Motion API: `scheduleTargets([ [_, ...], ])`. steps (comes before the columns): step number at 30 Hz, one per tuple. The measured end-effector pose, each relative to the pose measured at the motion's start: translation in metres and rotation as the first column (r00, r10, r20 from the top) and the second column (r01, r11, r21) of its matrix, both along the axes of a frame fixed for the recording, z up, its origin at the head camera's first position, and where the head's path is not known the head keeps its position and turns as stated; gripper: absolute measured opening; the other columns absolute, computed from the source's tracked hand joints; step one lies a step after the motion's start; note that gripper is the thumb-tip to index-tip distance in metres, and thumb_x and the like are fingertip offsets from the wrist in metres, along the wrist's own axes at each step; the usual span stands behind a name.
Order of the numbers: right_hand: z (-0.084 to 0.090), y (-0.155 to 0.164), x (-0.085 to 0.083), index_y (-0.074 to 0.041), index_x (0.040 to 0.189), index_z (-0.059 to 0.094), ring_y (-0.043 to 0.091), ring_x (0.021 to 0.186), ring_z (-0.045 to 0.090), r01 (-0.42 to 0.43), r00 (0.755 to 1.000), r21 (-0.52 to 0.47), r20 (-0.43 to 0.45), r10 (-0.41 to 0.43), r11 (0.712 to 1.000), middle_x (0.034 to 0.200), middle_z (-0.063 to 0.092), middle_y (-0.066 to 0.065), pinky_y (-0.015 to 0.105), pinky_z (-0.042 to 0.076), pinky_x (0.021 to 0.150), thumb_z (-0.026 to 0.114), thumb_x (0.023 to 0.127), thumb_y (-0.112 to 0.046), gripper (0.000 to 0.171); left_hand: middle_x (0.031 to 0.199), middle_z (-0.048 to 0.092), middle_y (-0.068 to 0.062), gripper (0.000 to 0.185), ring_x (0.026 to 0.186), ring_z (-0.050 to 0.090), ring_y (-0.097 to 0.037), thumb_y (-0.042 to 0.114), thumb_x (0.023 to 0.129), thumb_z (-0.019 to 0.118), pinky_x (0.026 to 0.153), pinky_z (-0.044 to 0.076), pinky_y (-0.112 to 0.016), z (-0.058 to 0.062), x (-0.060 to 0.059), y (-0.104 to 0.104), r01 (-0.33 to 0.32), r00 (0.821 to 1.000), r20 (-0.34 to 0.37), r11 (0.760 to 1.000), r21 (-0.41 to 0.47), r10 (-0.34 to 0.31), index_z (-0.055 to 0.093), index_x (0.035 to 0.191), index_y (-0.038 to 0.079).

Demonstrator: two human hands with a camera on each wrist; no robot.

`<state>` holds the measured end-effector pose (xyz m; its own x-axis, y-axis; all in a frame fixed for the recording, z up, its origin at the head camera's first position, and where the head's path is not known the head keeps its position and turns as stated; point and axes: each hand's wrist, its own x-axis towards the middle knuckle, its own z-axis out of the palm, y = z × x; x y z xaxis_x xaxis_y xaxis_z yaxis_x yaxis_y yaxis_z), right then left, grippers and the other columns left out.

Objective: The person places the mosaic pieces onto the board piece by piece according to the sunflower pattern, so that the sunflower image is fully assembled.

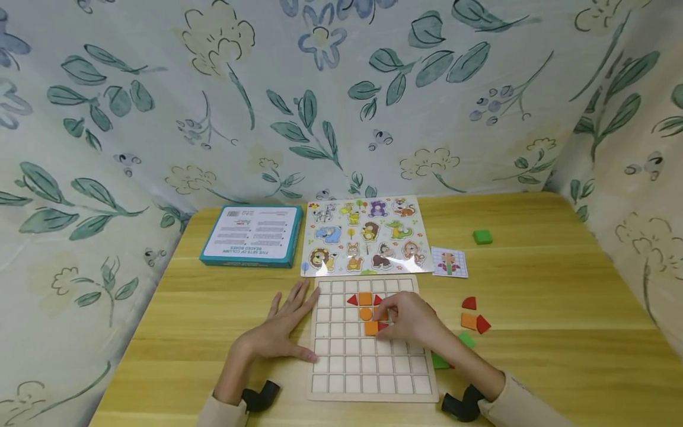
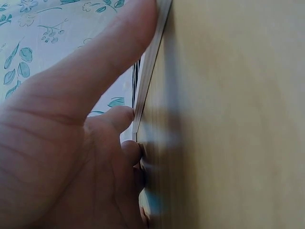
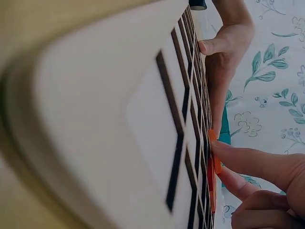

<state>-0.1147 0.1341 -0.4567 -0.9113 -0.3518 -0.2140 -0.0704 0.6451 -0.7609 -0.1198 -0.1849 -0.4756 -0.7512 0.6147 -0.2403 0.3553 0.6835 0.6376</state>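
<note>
A wooden grid board point(image 1: 341, 382) lies on the table, its shallow square cells framed by raised lines. Along its left edge rests my left hand point(image 1: 274, 338), fingers spread, with thumb and fingertips touching the rim; the left wrist view shows the thumb against the board's side point(image 2: 151, 62). Over the board's upper middle, my right hand point(image 1: 411, 317) pinches an orange tile point(image 3: 217, 163) between thumb and finger. Near it on the grid are an orange square tile point(image 1: 365, 298), an orange round tile point(image 1: 365, 314) and red triangles point(image 1: 353, 300). My right fingers partly hide other tiles.
Right of the board lie loose red pieces point(image 1: 469, 303), an orange piece point(image 1: 469, 321) and green pieces point(image 1: 440, 360). A pattern card point(image 1: 450, 262), an animal puzzle point(image 1: 365, 236), a teal box point(image 1: 251, 236) and a green block point(image 1: 482, 237) stand farther back.
</note>
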Motion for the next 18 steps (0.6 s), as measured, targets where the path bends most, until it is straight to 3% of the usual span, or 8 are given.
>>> scheduleTargets([
  [9,-0.0006,0.002,-0.0015,-0.017,0.089,0.083,0.01,0.054,0.036,-0.022,0.999,-0.049,0.023,0.024,0.999,0.057,0.044,-0.005,0.019,0.023,0.05,0.094,0.073,-0.014,0.019,0.174,-0.017,-0.014,0.128,0.161,-0.018,-0.038,0.052,0.077,0.087,0.123,-0.018,-0.068,-0.001,-0.0012,-0.0001,-0.001,1.0,-0.007,1.0,-0.007,0.001,0.004,0.168,0.015],
  [18,-0.0082,-0.0009,0.0001,-0.016,0.089,0.084,0.006,0.055,0.035,-0.04,0.999,-0.071,-0.04,0.037,0.997,0.059,0.048,-0.006,0.018,0.024,0.051,0.094,0.073,-0.013,0.019,0.174,-0.017,-0.016,0.129,0.16,-0.018,-0.04,0.054,0.077,0.087,0.122,-0.018,-0.07,-0.0043,0.0,-0.0021,0.003,1.0,-0.014,1.0,0.02,-0.003,0.004,0.168,0.016],
])
